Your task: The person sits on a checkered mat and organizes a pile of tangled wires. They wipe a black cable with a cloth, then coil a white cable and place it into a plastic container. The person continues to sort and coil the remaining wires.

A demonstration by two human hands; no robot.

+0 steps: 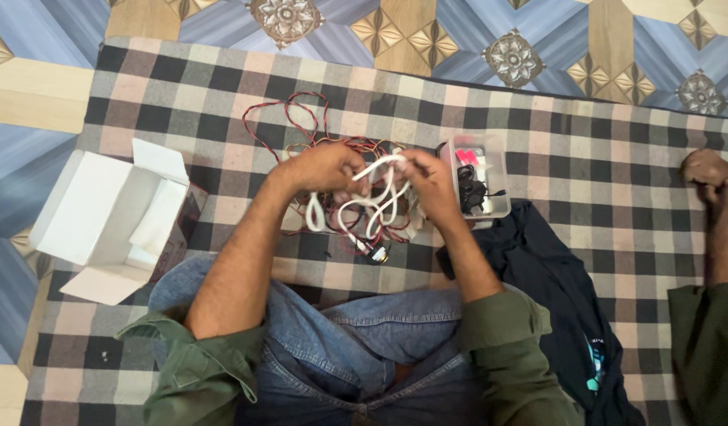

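At the centre of the frame, a seated person holds a looped white cable (372,201) over a checked blanket (585,181). The left hand (326,168) and right hand (427,183) are close together, each pinching the cable, which runs across between them and hangs in coils below. Red and black wires (289,118) lie just behind; a clear plastic box (480,175) sits right of the hands, an open white carton (111,217) at left.

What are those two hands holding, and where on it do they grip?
Both hands hold a white cable: the left hand and right hand pinch its upper stretch between them, while its loops hang below.
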